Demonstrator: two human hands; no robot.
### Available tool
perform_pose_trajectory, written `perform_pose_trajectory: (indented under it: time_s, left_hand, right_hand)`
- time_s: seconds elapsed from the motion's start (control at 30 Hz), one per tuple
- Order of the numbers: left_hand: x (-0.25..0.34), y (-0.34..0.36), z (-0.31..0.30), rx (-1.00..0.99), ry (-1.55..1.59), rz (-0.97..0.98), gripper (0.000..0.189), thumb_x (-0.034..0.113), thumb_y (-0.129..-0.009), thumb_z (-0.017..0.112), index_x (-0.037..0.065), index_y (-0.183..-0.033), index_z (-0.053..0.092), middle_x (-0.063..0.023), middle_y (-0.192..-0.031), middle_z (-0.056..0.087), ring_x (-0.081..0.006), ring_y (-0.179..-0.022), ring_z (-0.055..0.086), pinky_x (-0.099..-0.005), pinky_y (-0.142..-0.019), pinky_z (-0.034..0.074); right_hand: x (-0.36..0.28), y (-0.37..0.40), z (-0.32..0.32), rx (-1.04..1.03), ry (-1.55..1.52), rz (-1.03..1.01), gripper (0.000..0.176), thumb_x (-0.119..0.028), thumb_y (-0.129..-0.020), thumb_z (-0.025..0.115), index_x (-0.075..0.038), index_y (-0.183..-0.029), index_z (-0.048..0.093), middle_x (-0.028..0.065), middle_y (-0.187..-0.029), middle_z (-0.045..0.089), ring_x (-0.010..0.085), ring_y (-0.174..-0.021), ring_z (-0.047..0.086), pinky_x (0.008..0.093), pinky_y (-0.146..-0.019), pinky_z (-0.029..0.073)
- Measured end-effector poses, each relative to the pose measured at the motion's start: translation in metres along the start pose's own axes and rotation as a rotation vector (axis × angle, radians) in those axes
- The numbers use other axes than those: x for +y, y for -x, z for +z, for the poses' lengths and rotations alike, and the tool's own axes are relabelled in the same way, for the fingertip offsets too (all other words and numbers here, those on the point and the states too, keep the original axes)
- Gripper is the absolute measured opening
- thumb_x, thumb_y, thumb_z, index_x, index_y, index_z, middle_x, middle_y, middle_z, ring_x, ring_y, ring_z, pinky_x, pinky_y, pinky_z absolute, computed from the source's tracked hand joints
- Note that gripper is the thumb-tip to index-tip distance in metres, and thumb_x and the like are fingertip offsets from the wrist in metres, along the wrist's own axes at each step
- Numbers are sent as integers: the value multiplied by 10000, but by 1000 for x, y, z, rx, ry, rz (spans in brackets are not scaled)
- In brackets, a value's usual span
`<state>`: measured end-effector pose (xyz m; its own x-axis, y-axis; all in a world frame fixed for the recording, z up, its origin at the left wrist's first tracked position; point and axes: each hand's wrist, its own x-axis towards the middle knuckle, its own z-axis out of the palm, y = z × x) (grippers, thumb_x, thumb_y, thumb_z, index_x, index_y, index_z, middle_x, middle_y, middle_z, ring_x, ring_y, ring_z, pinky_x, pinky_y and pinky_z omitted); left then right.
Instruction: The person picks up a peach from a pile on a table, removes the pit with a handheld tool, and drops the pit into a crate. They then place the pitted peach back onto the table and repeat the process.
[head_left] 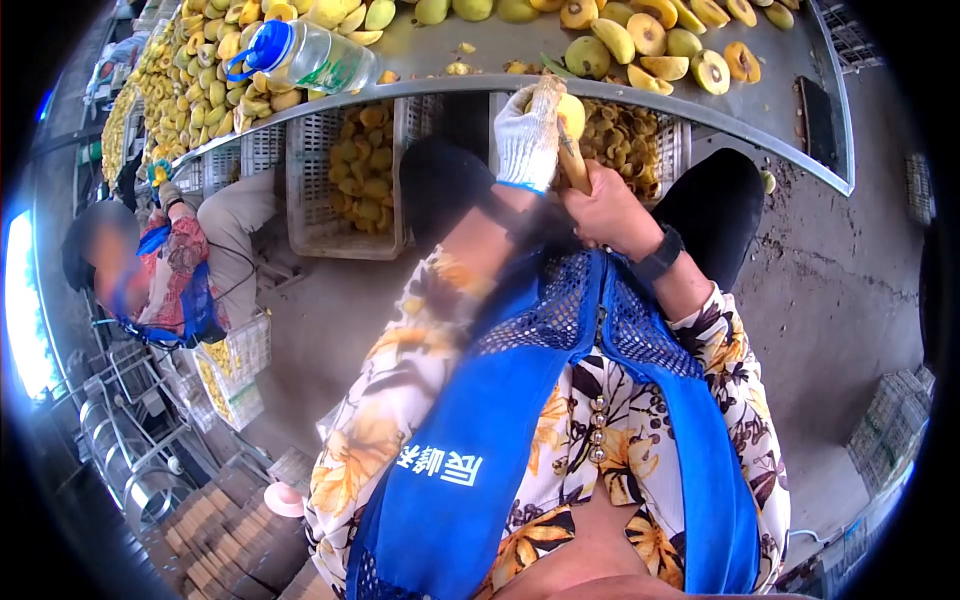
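1. Grey metal bench: carries whole and halved yellow-green fruit.
2. Left hand, white knit glove: fingers closed around a yellow fruit, at the bench's near edge.
3. Right hand, bare: fingers clenched on a wooden-handled tool.
4. Judgement: tool work on fruit in hand; the next move calls for a steady gloved grip. Tool tip indistinct.

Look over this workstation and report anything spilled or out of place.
A capped bottle lies on its side against the fruit heap. What looks like a stray fruit sits on the floor, with dark debris scattered nearby.
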<state>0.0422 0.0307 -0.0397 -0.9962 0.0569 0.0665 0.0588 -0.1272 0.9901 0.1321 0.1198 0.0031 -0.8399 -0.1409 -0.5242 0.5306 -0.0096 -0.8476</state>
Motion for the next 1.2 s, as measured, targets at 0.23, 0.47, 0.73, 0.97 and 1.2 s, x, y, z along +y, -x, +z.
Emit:
perform_pose_trajectory:
  time_s: [0.23, 0.47, 0.73, 0.97, 1.2]
  left_hand:
    - [37, -9, -9, -20, 478, -915, 342, 430, -859, 555, 98, -941, 535, -107, -701, 576, -229, -480, 512, -342, -409, 449]
    - [51, -59, -171, 182, -934, -168, 491, 438, -780, 609, 66, -1100, 595, -129, -952, 633, -249, -851, 624, -360, -729, 489]
    - [69, -158, -42, -167, -1368, 200, 469, 448, -775, 533, 146, -1132, 580, -138, -1047, 622, -331, -982, 577, -403, -848, 451]
    - [19, -192, 40, -283, -1479, 264, 319, 366, -760, 596, 103, -936, 636, -162, -930, 641, -318, -911, 614, -428, -767, 493]
    - [90, -129, -18, -699, -732, -91, 444, 246, -721, 687, 29, -1100, 605, -95, -931, 664, -157, -775, 623, -277, -680, 493]
  right_hand:
    - [8, 0, -6, -465, -801, 160, 110, -23, -870, 456, -68, -970, 467, -53, -525, 301, 43, -355, 258, 200, -335, 218]
    - [11, -8, -19, -155, -290, -6, 111, -132, -848, 539, -45, -907, 504, -14, -546, 430, 87, -367, 372, 228, -352, 318]
    - [-1, -1, -3, 151, 395, -199, 296, -262, -791, 614, 22, -802, 534, 166, -636, 558, 227, -565, 555, 352, -564, 452]
    - [25, 13, -28, 328, 276, -285, 249, -220, -796, 622, 8, -872, 553, 136, -670, 566, 184, -603, 544, 330, -580, 452]
    - [-22, 2, -51, 634, 348, -344, 477, -303, -777, 657, 12, -1111, 526, 207, -808, 626, 312, -728, 625, 349, -667, 489]
